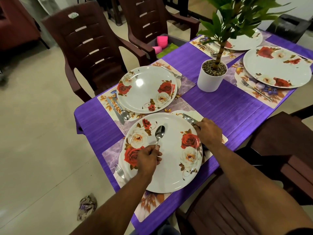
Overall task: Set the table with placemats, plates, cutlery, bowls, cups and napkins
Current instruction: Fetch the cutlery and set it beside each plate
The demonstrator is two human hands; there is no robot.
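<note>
1. Pinching a spoon by its handle, the left hand hovers over the nearest plate; thumb and curled fingers close on the handle, and the spoon's bowl points away from the person, above the plate's middle.
2. Right hand sits at the far right rim of that plate, fingers curled round a second spoon and what looks like a knife beside it; their tips lie on the placemat just beyond the rim.
3. Nearest plate: white, red and cream roses, resting on a floral placemat. A fork lies at the plate's left edge, partly under the left forearm.
4. Second setting across the table corner: a rose plate on its own mat, knife and spoon side by side at its near left, a fork at its far right.
5. Third plate at the right with a fork on its mat, near the plate's edge. A fourth plate lies farther back, partly hidden by leaves; cutlery beside it is too small to sort.
6. Purple tablecloth covers the table. White potted plant stands near the middle, between the settings.
7. Pink cups and something green sit in a tray on the seat of a brown chair at the far side. Another brown chair stands by the second setting.
8. Crumpled cloth on the floor, left of the table.
</note>
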